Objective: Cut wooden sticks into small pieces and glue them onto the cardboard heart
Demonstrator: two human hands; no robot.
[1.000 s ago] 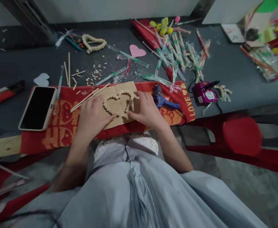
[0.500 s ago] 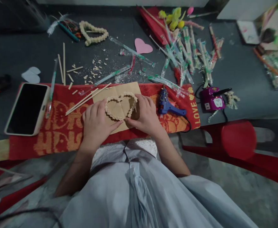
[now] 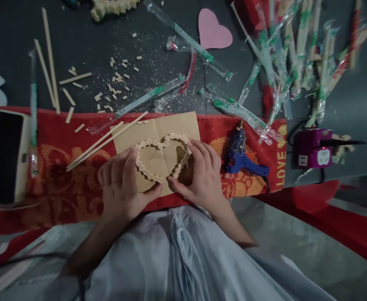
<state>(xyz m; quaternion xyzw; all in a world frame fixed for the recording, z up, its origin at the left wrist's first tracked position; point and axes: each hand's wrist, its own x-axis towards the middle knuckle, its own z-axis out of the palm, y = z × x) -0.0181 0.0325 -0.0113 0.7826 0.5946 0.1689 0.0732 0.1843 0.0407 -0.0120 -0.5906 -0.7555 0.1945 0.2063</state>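
Note:
A heart-shaped frame made of small pale wooden pieces [image 3: 146,172] lies over a creased sheet of brown paper [image 3: 130,136]. My left hand [image 3: 122,179] grips its left side, thumb at the lower tip and fingers along the outer edge. On the opposite side my right hand [image 3: 202,171] holds it the same way, its thumb close to the tip, where a small gap shows between the two sides. Two thin chopsticks [image 3: 105,142] rest across the paper's left edge. To the right of my right hand lies a blue glue gun [image 3: 243,156].
A red patterned cloth [image 3: 61,188] lies under the paper, with a phone [image 3: 1,156] at its left. Cut stick pieces [image 3: 117,77], plastic chopstick wrappers [image 3: 152,96] and a pink paper heart [image 3: 213,31] lie beyond. A purple device [image 3: 313,146] stands right; a red stool [image 3: 318,200] is below it.
The view has come closer and tipped downward, so things look larger and the table's back is cut off. Both hands keep their hold on the heart frame.

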